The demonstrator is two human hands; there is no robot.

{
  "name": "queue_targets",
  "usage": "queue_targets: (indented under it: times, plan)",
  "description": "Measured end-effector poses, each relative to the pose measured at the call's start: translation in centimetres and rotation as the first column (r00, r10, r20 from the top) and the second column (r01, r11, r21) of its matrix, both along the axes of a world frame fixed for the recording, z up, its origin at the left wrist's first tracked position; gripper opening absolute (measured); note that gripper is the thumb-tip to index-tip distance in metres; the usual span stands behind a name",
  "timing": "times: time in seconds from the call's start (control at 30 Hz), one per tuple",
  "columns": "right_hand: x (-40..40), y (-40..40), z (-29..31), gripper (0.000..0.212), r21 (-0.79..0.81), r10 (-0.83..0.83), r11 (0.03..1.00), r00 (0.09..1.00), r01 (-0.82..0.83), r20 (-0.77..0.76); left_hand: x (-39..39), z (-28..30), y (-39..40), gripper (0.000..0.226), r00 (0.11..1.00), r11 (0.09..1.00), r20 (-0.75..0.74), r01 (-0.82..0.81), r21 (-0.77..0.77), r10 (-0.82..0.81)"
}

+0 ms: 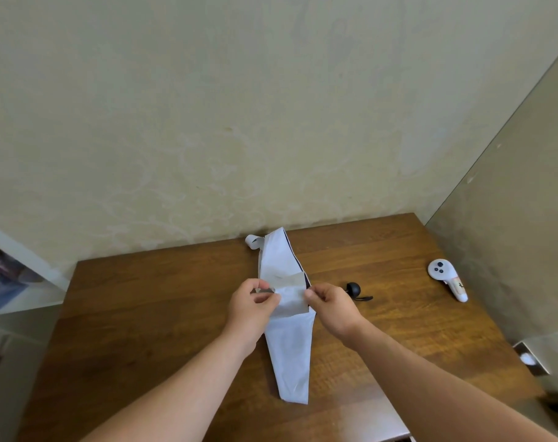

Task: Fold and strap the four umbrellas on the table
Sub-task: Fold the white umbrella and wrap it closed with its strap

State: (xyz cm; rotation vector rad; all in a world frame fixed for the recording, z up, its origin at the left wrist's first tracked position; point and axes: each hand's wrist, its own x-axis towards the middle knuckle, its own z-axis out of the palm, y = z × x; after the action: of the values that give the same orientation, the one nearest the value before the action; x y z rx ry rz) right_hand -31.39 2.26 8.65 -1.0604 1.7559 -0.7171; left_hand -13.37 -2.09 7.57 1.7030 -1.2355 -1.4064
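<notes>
Both the left hand (pixel 253 303) and right hand (pixel 327 303) pinch the pale grey fabric strap (pixel 290 282) across the half-folded white umbrella (pixel 290 342); strapping unfinished, other umbrellas unseen.

Camera inventory, one item: head view, wide-angle, worn on the person's head. I have no second view, so no overlap to record.

Position: above the near edge of the brown wood-grain tabletop (pixel 162 314), looking forward and down.

Facing: toward the cream patterned wall (pixel 207 122) that runs along the tabletop's far edge; a grey side wall (pixel 510 250) closes the right.

Nearness: close. Both bare forearms enter from the bottom corners, and the left hand (pixel 250 309) and right hand (pixel 330 309) sit at centre frame.

Coverage: I see the far edge and far-right corner; the near edge falls outside. Straight lines bow toward the borders.
</notes>
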Motion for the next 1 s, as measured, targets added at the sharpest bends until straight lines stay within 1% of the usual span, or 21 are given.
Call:
queue_targets:
  times: [0.07, 0.13, 0.2, 0.3, 0.37, 0.43, 0.5, 0.6, 0.67, 0.73, 0.77, 0.8, 0.83, 0.87, 0.9, 0.93, 0.97, 1.0]
  plan:
    - [0.2, 0.0, -0.2, 0.011, -0.025, 0.008, 1.000, 1.000, -0.008, -0.008, 0.1, 0.0, -0.1, 0.022, 1.000, 1.000, -0.001, 0.021, -0.005, -0.021]
    - [0.2, -0.1, -0.4, 0.012, -0.027, 0.012, 1.000, 0.999, -0.013, -0.031, 0.3, -0.1, -0.1, 0.021, 0.999, 0.999, 0.003, 0.033, -0.010, -0.033]
    - [0.0, 0.0, -0.5, 0.013, -0.021, -0.011, 1.000, 1.000, 0.011, -0.001, 0.3, -0.4, -0.1, 0.021, 0.999, 0.999, -0.009, 0.045, -0.002, -0.045]
    - [-0.6, 0.0, -0.5, 0.013, -0.016, -0.051, 0.999, 0.998, 0.051, 0.044, 0.3, -0.4, -0.2, 0.020, 0.995, 0.997, -0.078, 0.064, 0.044, -0.061]
    - [-0.8, 0.0, -0.6, 0.012, -0.011, -0.052, 0.999, 0.997, 0.053, 0.056, 0.2, -0.6, -0.3, 0.028, 0.988, 0.994, -0.135, 0.083, 0.067, -0.073]
    - [-0.8, -0.1, -0.8, 0.012, -0.006, -0.050, 0.999, 0.997, 0.051, 0.052, -0.1, -0.7, -0.4, 0.032, 0.980, 0.992, -0.176, 0.106, 0.065, -0.093]
    - [-0.6, -0.1, -0.7, 0.013, -0.011, -0.048, 0.999, 0.998, 0.048, 0.036, -0.5, -0.6, -0.6, 0.028, 0.976, 0.991, -0.187, 0.123, 0.051, -0.112]
    - [-0.6, -0.2, -0.7, 0.014, -0.018, -0.034, 0.999, 0.999, 0.035, 0.019, -0.9, -0.5, -1.4, 0.017, 0.983, 0.992, -0.131, 0.127, 0.007, -0.125]
    - [-0.8, -0.2, -0.8, 0.015, -0.007, -0.045, 0.999, 0.999, 0.046, 0.013, -0.9, -0.6, -2.0, 0.013, 0.988, 0.988, -0.044, 0.147, -0.034, -0.149]
    - [-1.1, -0.3, -0.8, 0.015, -0.033, -0.072, 0.997, 0.997, 0.072, -0.009, -0.6, -0.6, -2.4, 0.014, 0.982, 0.980, 0.047, 0.184, -0.074, -0.181]
    - [-1.2, -0.3, -0.8, 0.010, -0.074, -0.077, 0.995, 0.995, 0.073, -0.057, -0.5, -0.6, -2.5, 0.015, 0.977, 0.975, 0.085, 0.204, -0.092, -0.196]
    - [-1.3, -0.4, -0.9, 0.016, -0.119, -0.055, 0.992, 0.985, 0.035, -0.164, -0.3, -0.5, -2.6, 0.015, 0.971, 0.969, 0.113, 0.221, -0.108, -0.209]
    - [-1.3, -0.5, -0.9, 0.036, -0.150, 0.001, 0.987, 0.951, -0.050, -0.309, -0.2, -0.4, -2.7, 0.015, 0.967, 0.964, 0.132, 0.235, -0.126, -0.219]
    - [-1.3, -0.5, -0.8, 0.056, -0.162, 0.078, 0.973, 0.891, -0.167, -0.448, -0.1, -0.5, -2.7, 0.014, 0.963, 0.959, 0.146, 0.246, -0.142, -0.226]
    - [-1.0, -0.7, -0.8, 0.070, -0.158, 0.149, 0.945, 0.806, -0.287, -0.574, -0.1, -0.5, -2.7, 0.013, 0.960, 0.955, 0.160, 0.256, -0.153, -0.232]
    - [-0.6, -0.8, -0.6, 0.077, -0.149, 0.191, 0.913, 0.723, -0.379, -0.664, -0.1, -0.5, -2.6, 0.012, 0.957, 0.952, 0.169, 0.263, -0.154, -0.236]
    - [-0.2, -1.0, -0.5, 0.079, -0.145, 0.199, 0.898, 0.677, -0.416, -0.708, -0.1, -0.5, -2.6, 0.011, 0.958, 0.953, 0.167, 0.260, -0.152, -0.235]
    - [0.2, -1.3, -0.7, 0.077, -0.145, 0.182, 0.905, 0.672, -0.400, -0.718, -0.1, -0.5, -2.5, 0.010, 0.962, 0.956, 0.155, 0.250, -0.152, -0.227]
